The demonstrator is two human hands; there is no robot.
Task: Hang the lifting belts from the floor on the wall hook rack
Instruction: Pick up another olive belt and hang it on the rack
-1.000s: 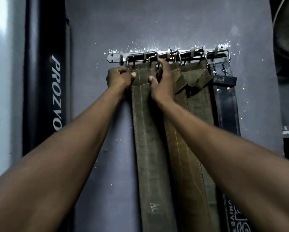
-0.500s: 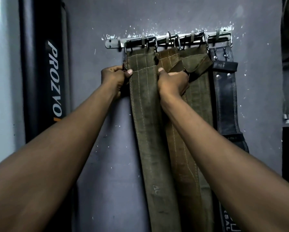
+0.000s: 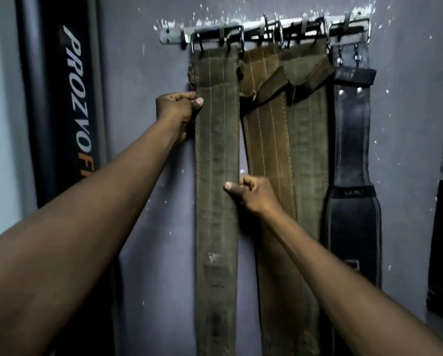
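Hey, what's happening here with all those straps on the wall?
A person is hanging lifting belts on a metal hook rack screwed to the wall. Four belts hang there now: three olive or brown ones and a black leather belt at the right end. The left hand pinches the left edge of the leftmost olive belt, and the right hand grips its right edge lower down, seemingly straightening it.

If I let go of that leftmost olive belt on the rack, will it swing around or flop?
The leftmost olive belt hangs flat and straight from the hook rack, so it is probably fairly stiff, unlikely to flop. Its buckle is looped over the hooks, so it would likely stay up, perhaps swaying slightly. The left hand and right hand pinch its edges; the rough-looking surface probably isn't slippery.
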